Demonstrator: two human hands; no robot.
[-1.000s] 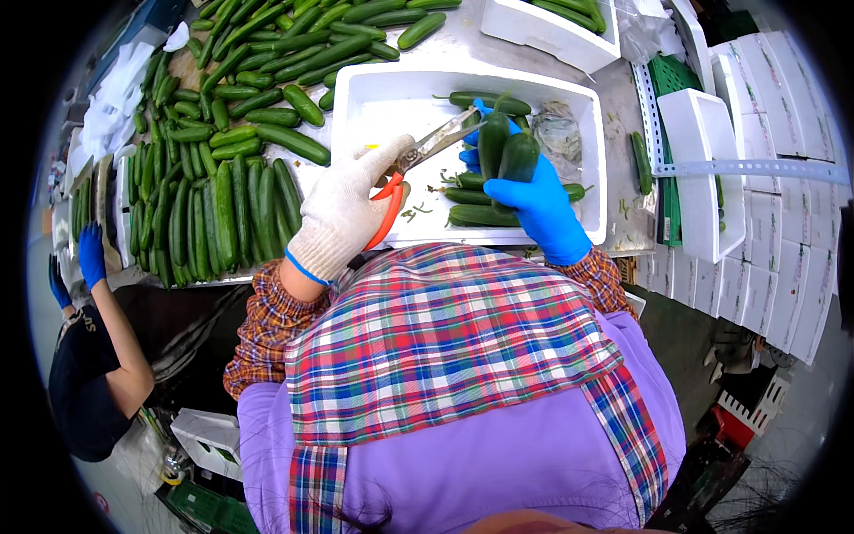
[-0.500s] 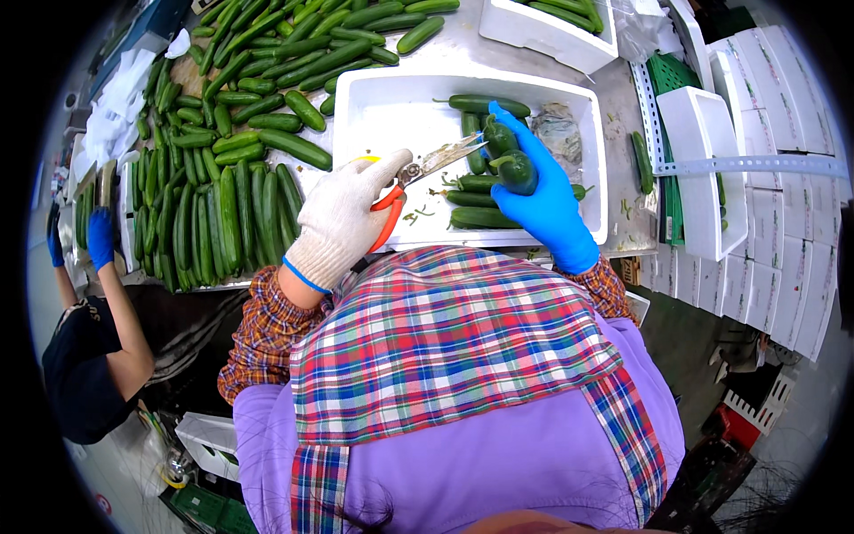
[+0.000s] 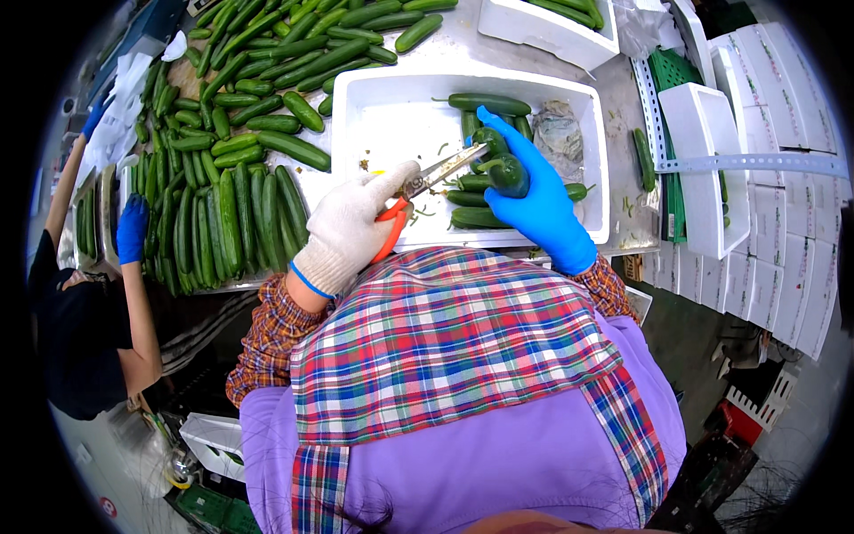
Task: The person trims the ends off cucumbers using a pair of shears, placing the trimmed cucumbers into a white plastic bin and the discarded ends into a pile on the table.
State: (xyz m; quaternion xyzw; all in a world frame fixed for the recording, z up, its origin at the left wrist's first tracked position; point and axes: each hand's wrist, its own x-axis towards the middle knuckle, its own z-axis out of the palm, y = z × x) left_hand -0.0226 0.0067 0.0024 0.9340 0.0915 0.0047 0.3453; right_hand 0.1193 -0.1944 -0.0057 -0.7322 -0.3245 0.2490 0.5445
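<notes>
Head view shows, from left, the white-gloved left hand (image 3: 345, 220) wrapped around orange-handled scissors (image 3: 416, 184), whose tips are at the farther of two cucumbers (image 3: 509, 177); touching or not, I cannot tell. These are over the right half of the white foam box (image 3: 382, 120), grasped by the blue-gloved right hand (image 3: 544, 198). To trim well, I would keep this hand clear of the sharp blades

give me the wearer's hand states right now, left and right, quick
Left hand: closed, holding the shears, blades at the cucumbers.
Right hand: closed, holding two cucumbers.
</notes>
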